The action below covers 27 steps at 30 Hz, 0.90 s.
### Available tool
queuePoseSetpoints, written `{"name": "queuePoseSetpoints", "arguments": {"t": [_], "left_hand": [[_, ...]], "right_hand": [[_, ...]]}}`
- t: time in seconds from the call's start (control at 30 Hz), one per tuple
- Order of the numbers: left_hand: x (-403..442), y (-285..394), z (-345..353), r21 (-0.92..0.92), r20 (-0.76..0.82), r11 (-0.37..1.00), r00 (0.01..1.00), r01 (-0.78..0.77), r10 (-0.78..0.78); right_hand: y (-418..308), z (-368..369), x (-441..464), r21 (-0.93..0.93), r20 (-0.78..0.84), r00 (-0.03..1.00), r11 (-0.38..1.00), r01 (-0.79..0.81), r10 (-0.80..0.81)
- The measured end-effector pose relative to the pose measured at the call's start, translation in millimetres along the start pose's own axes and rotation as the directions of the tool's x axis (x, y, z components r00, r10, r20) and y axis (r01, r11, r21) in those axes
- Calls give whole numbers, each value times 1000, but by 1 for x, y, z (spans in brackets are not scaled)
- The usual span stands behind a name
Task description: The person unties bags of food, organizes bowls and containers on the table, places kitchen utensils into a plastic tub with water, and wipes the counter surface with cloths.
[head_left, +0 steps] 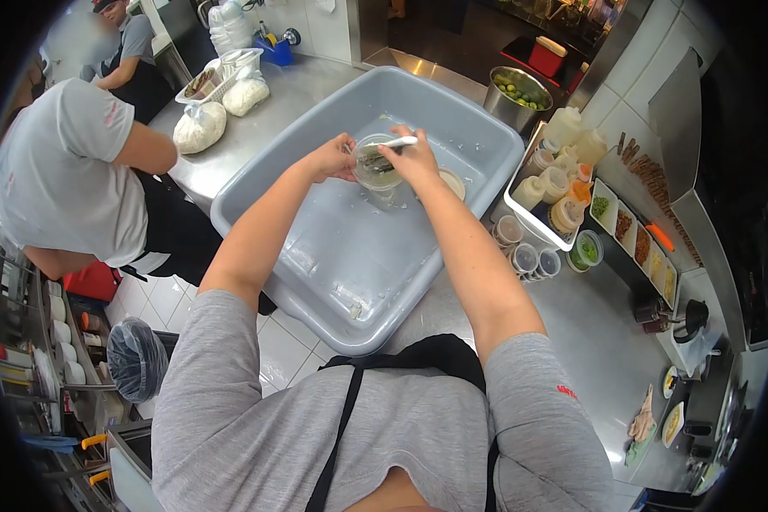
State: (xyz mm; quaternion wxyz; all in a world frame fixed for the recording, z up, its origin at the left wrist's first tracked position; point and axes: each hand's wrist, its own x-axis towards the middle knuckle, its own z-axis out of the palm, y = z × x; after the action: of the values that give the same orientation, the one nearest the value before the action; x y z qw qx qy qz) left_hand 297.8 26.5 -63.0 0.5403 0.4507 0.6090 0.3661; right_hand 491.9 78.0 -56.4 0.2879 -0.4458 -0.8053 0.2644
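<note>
Left hand (334, 160) grips a clear cup (377, 180) over the grey tub (328, 247); right hand (415, 160) holds a white-handled utensil (400, 142), slanting leftward into the cup.

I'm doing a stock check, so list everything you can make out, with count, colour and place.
Tub: one, grey, centre
Clear container: one, transparent, over the tub
Utensil: one, white handle, at the clear container
Pale disc: one, off-white, in the tub
Pot: one, silver, upper right, holding green fruit
Basket: one, white, right of the tub
Bottles: several, mostly pale, in the basket
Cups: several, clear, right counter
Toppings: several, green, brown, yellow, far right
Tied bags: two, white, upper-left counter
Lined bin: one, dark, lower left
Other people: at least two, grey tops, upper left
Left hand: one, bare, holding the clear container
Right hand: one, bare, holding the utensil
</note>
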Motion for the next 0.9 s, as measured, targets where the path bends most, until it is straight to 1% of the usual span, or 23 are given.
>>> {"name": "queuePoseSetpoints", "arguments": {"t": [0.03, 0.07, 0.1, 0.13, 0.17, 0.23, 0.27, 0.33, 0.37, 0.4, 0.43, 0.47, 0.53, 0.57, 0.63, 0.67, 0.7, 0.73, 0.77, 0.8, 0.83, 0.87, 0.9], "left_hand": [[-1, -1, -6, 21, 37, 1000, 999, -1, 0], [-3, -2, -11, 21, 36, 1000, 999, 1, -1], [-4, -3, -16, 44, 9, 999, 1000, -18, 17], [-5, -4, -19, 68, -17, 997, 999, -36, 37], [-5, -5, -23, 69, -16, 997, 999, -33, 35], [-6, -4, -30, 148, -105, 989, 994, -27, 43], [-4, -2, -33, 148, -105, 989, 994, -25, 41], [7, -3, -41, 184, -165, 978, 978, -96, 127], [13, -2, -43, 182, -166, 979, 978, -95, 126], [19, 1, -40, 180, -204, 974, 963, -138, 175], [25, 5, -37, 181, -241, 967, 945, -181, 222], [32, 10, -34, 182, -239, 966, 945, -184, 224], [49, 20, -25, 288, -305, 923, 889, -255, 341], [57, 25, -19, 285, -298, 923, 891, -260, 343], [66, 38, -4, 231, -333, 913, 854, -337, 399], [68, 45, 2, 201, -299, 925, 879, -322, 371], [74, 45, 4, 198, -287, 924, 882, -327, 373], [82, 45, 6, 164, -291, 947, 904, -276, 314], [91, 47, 9, 131, -287, 965, 923, -228, 257], [88, 52, 11, 140, -288, 981, 942, -136, 172], [95, 51, 7, 200, -228, 975, 963, -99, 144], [95, 53, 11, 121, -222, 991, 972, -55, 81], [91, 48, 8, 49, -200, 999, 980, -1, 11]], "right_hand": [[-6, 4, -1, 0, 3, 1000, 1000, 1, -1], [-12, 9, -1, 46, 7, 1000, 999, 1, -1], [-18, 14, -1, 93, 10, 1000, 996, 0, -1], [-24, 19, -4, 95, -17, 999, 995, 38, -37], [-29, 23, -4, 97, -17, 999, 995, 36, -34], [-34, 32, -2, 108, -21, 999, 993, 48, -46], [-36, 34, 0, 140, -33, 999, 989, 47, -42], [-35, 38, 6, 167, -48, 997, 984, 62, -55], [-34, 38, 11, 192, -70, 995, 978, 80, -68], [-33, 37, 15, 191, -66, 995, 978, 81, -69], [-31, 36, 20, 191, -104, 993, 978, 83, -64], [-28, 33, 26, 190, -145, 988, 978, 84, -56], [-23, 21, 37, 167, -179, 983, 983, 81, -51], [-20, 15, 41, 148, -207, 977, 986, 79, -47], [-13, -2, 48, 133, -230, 972, 988, 81, -49], [-10, -10, 51, 109, -240, 970, 991, 74, -46], [-6, -16, 55, 84, -251, 967, 994, 64, -41], [2, -18, 61, 30, -286, 957, 997, 65, -54], [9, -19, 69, 18, -302, 952, 999, 51, -43], [17, -16, 76, -5, -245, 969, 1000, 21, -22], [24, -20, 79, -35, -201, 980, 999, -21, 14], [22, -24, 72, 2, -246, 969, 1000, -19, 19], [20, -31, 65, 94, -208, 974, 993, -67, 85]]}}
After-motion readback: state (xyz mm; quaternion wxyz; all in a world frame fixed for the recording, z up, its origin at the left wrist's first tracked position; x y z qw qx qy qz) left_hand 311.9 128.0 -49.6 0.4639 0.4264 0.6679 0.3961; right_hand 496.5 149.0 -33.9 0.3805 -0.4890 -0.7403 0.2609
